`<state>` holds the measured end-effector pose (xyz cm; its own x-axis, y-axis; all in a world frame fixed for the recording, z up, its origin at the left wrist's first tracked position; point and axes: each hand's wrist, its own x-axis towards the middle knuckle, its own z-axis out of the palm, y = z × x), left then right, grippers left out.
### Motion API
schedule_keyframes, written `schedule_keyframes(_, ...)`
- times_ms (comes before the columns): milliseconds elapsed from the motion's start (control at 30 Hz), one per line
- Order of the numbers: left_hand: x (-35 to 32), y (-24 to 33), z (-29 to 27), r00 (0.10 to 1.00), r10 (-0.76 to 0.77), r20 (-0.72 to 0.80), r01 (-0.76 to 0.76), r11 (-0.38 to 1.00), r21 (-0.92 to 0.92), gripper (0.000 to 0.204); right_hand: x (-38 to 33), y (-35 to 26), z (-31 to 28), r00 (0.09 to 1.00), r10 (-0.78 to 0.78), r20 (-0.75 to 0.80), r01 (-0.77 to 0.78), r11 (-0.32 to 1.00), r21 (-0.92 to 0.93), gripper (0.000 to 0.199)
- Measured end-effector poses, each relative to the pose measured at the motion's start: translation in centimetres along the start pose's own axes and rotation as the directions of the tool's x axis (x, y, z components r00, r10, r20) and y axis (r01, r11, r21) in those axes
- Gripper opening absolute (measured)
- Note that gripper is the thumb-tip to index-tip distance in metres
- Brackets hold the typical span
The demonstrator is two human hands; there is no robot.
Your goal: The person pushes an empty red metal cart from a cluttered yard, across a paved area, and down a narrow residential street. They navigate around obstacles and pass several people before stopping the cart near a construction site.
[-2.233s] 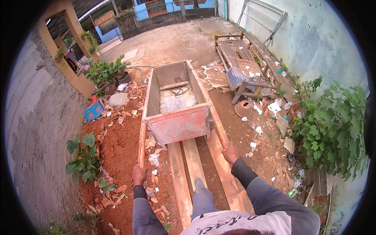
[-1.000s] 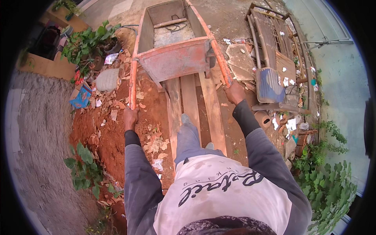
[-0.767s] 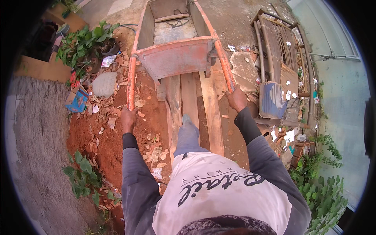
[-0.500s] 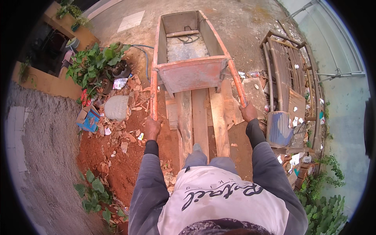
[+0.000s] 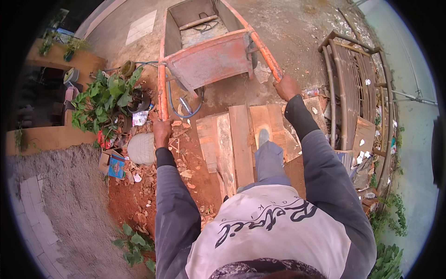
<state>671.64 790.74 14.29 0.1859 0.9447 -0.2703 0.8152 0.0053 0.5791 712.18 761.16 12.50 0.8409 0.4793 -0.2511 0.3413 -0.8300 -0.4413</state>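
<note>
A cart with a deep metal tub (image 5: 206,63) and orange-red handles stands ahead of me, tilted slightly to the left. My left hand (image 5: 162,132) is wrapped round the end of its left handle (image 5: 162,95). Round the end of the right handle (image 5: 268,56) my right hand (image 5: 287,88) is closed. Inside the tub lie a wooden strip (image 5: 199,22) and a dark looped cord or hose (image 5: 207,26). Part of a wheel (image 5: 253,56) shows by the right side. One of my feet (image 5: 264,136) is on the wooden boards (image 5: 241,144) below.
Leafy plants (image 5: 104,97), a blue box (image 5: 116,166), a pale rounded block (image 5: 141,149) and a blue hose (image 5: 186,114) lie to the left. A bamboo bench (image 5: 353,83) stands at the right, beside a pale wall (image 5: 418,153). Concrete ground (image 5: 297,28) stretches ahead, with red soil (image 5: 125,204) at the left.
The cart has moved forward and left off the boards, and its handles have swung with it. Both hands have gone along, still gripping. A foot has stepped forward on the boards.
</note>
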Motion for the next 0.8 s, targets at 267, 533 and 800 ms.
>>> schedule_keyframes(267, 9.5, 11.9, 3.8, 0.982, 0.021, -0.186, 0.002, 0.992, 0.125, 0.047, 18.1, -5.2, -2.2, 0.999, -0.045, 0.007, 0.045, 0.999, -0.001, 0.049)
schedule_keyframes(533, 27.5, 16.5, 9.3, 0.952, 0.088, -0.292, -0.065, 0.994, 0.089, 0.036, 38.1, -13.6, -3.2, 0.993, -0.113, 0.021, 0.113, 0.994, 0.001, 0.052)
schedule_keyframes(800, 41.9, 29.3, 11.9, 0.974, -0.174, -0.146, 0.153, 0.978, -0.144, 0.049, 57.7, -22.3, -3.6, 0.994, -0.097, -0.045, 0.092, 0.991, -0.098, 0.053)
